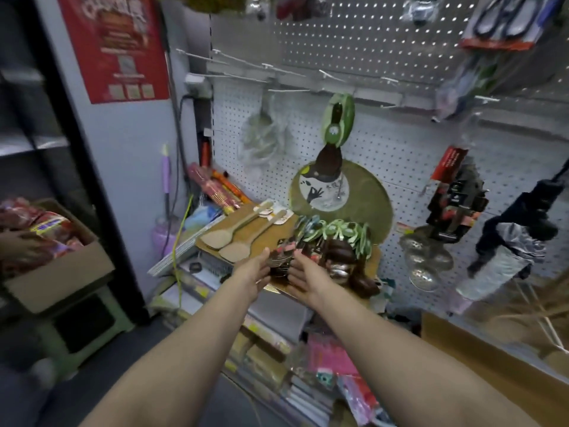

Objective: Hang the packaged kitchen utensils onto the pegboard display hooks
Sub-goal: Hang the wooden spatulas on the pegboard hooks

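**Two hands close in on a heap of packaged utensils below bare hooks**

Two bare hands reach together over a crowded shop display, the left hand (257, 268) and the right hand (303, 272) set either side of a small dark bundle of packaged utensils (281, 257) lying on a cardboard sheet (246, 221). Both hands show straight, loosely spread fingers, palms turned inward; the fingertips look to touch the bundle's edges, though blur makes it impossible to tell whether either has a grip. Just left of the bundle lie two wooden spatulas (237, 235) on their backing cards, and to its right a tangle of dark-handled tools tied with green ribbon (338, 238). Above, on the pegboard (400, 155), a row of white hooks (329, 76) stands mostly bare, while a green-carded utensil (337, 121) already hangs from one beneath them. A red poster (117, 47) covers the wall to the left.

The risks, judged from here, lie in the lift. The bundle looks loose and slippery, so a squeeze from two open palms could let packs slide out and drop among the goods stacked below. The ribbon tangle sits close enough to snag and be dragged off the sheet. The hooks are high and thin; a card's hole missed at that reach could bend the card or knock the hanging piece.
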`<state>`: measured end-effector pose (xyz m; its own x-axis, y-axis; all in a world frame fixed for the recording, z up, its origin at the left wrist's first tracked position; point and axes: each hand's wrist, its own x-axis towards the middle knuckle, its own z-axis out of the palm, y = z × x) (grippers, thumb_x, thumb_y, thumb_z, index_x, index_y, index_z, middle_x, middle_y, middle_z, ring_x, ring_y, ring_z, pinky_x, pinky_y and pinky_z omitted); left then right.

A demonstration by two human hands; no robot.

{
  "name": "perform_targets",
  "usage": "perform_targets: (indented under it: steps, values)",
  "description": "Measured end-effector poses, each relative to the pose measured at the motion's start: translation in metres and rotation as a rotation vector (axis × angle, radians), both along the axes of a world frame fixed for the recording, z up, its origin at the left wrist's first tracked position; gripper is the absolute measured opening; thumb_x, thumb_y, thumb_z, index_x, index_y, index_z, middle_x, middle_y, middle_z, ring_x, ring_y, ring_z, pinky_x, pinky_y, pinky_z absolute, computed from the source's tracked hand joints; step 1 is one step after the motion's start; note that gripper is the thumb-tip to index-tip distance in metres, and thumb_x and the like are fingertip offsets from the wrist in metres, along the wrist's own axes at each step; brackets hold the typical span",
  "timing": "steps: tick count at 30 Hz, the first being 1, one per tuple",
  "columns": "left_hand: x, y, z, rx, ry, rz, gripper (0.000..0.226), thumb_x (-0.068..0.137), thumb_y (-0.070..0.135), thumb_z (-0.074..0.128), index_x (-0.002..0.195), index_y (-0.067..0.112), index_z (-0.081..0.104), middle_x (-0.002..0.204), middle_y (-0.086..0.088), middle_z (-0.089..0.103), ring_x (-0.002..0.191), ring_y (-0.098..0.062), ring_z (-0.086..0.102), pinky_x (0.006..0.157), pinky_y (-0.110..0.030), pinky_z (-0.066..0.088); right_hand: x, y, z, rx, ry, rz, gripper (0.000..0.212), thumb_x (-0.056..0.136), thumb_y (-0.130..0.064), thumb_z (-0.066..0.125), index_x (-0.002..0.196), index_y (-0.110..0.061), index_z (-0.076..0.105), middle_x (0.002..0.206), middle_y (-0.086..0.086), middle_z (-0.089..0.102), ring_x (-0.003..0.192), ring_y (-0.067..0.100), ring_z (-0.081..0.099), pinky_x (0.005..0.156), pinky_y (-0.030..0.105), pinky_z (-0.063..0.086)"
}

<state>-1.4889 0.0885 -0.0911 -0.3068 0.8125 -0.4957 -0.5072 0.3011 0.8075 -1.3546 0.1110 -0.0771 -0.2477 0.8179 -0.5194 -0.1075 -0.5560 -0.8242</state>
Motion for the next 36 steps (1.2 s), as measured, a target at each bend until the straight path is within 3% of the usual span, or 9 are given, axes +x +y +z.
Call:
perform_targets:
  steps: [3, 7, 11, 17, 22, 25, 27, 32, 36]
  values:
    - [-0.029, 0.029, -0.009, 0.003, 0.01, 0.055, 0.025, 0.092, 0.033, 0.07, 0.099, 0.011, 0.062, 0.095, -0.003, 0.064, 0.081, -0.015, 0.061, 0.076, -0.03, 0.052, -0.029, 0.035, -0.009, -0.033, 0.016, 0.024, 0.044, 0.093, -0.049, 0.063, 0.119, -0.014, 0.065, 0.128, 0.004, 0.064, 0.115, 0.018, 0.056, 0.087, 0.036, 0.046]
    - [-0.064, 0.074, -0.012, -0.026, 0.045, 0.077, 0.037, 0.092, 0.035, 0.071, 0.118, 0.011, 0.06, 0.101, 0.001, 0.065, 0.097, -0.017, 0.062, 0.066, -0.029, 0.052, -0.061, 0.086, -0.014, -0.088, 0.057, 0.03, 0.04, 0.096, -0.043, 0.064, 0.119, -0.011, 0.063, 0.133, 0.009, 0.061, 0.126, 0.025, 0.056, 0.096, 0.036, 0.049]
    - [-0.089, 0.112, -0.007, -0.083, 0.083, 0.058, 0.03, 0.09, 0.036, 0.073, 0.101, 0.011, 0.062, 0.09, 0.001, 0.065, 0.08, -0.012, 0.061, 0.068, -0.027, 0.053, -0.089, 0.13, -0.018, -0.106, 0.04, 0.047, 0.055, 0.095, -0.041, 0.065, 0.137, -0.006, 0.056, 0.143, 0.012, 0.055, 0.134, 0.027, 0.05, 0.109, 0.041, 0.042]
    - [-0.116, 0.169, -0.024, -0.149, 0.115, 0.004, 0.043, 0.09, 0.036, 0.073, 0.123, 0.01, 0.06, 0.116, -0.005, 0.065, 0.1, -0.016, 0.062, 0.067, -0.026, 0.051, -0.12, 0.178, -0.045, -0.188, 0.036, 0.007, 0.059, 0.095, -0.043, 0.064, 0.141, -0.007, 0.053, 0.146, 0.014, 0.052, 0.135, 0.027, 0.049, 0.108, 0.041, 0.042]
    - [-0.142, 0.232, -0.046, -0.192, 0.176, -0.166, 0.052, 0.092, 0.037, 0.07, 0.133, 0.007, 0.057, 0.109, -0.002, 0.064, 0.098, -0.014, 0.06, 0.077, -0.026, 0.051, -0.145, 0.213, -0.065, -0.24, 0.039, -0.093, 0.058, 0.096, -0.044, 0.063, 0.141, -0.01, 0.05, 0.146, 0.012, 0.052, 0.134, 0.027, 0.049, 0.11, 0.039, 0.041]
    - [-0.149, 0.267, -0.054, -0.235, 0.197, -0.297, 0.041, 0.095, 0.036, 0.067, 0.124, 0.008, 0.06, 0.099, -0.001, 0.065, 0.096, -0.015, 0.061, 0.086, -0.03, 0.051, -0.162, 0.23, -0.076, -0.26, 0.04, -0.19, 0.063, 0.095, -0.044, 0.063, 0.146, -0.011, 0.046, 0.148, 0.012, 0.05, 0.135, 0.029, 0.048, 0.116, 0.043, 0.037]
    - [-0.153, 0.285, -0.058, -0.253, 0.2, -0.373, 0.031, 0.094, 0.036, 0.068, 0.11, 0.01, 0.063, 0.097, -0.002, 0.069, 0.09, -0.016, 0.064, 0.079, -0.031, 0.052, -0.169, 0.236, -0.081, -0.284, 0.024, -0.248, 0.064, 0.094, -0.045, 0.064, 0.145, -0.01, 0.047, 0.148, 0.012, 0.05, 0.134, 0.03, 0.048, 0.116, 0.044, 0.037]
    - [-0.164, 0.328, -0.072, -0.257, 0.229, -0.559, 0.041, 0.083, 0.052, 0.075, 0.1, 0.015, 0.071, 0.107, -0.01, 0.074, 0.099, -0.026, 0.068, 0.096, -0.042, 0.052, -0.183, 0.247, -0.083, -0.323, -0.004, -0.341, 0.053, 0.098, -0.041, 0.06, 0.137, -0.005, 0.053, 0.127, 0.012, 0.062, 0.121, 0.03, 0.055, 0.104, 0.04, 0.043]
    - [-0.162, 0.349, -0.083, -0.274, 0.234, -0.616, 0.072, 0.056, 0.077, 0.074, 0.098, 0.019, 0.071, 0.102, -0.005, 0.075, 0.1, -0.025, 0.069, 0.096, -0.044, 0.054, -0.194, 0.258, -0.087, -0.353, -0.005, -0.407, 0.028, 0.1, -0.035, 0.057, 0.103, -0.01, 0.07, 0.099, 0.012, 0.072, 0.11, 0.035, 0.064, 0.103, 0.045, 0.05]
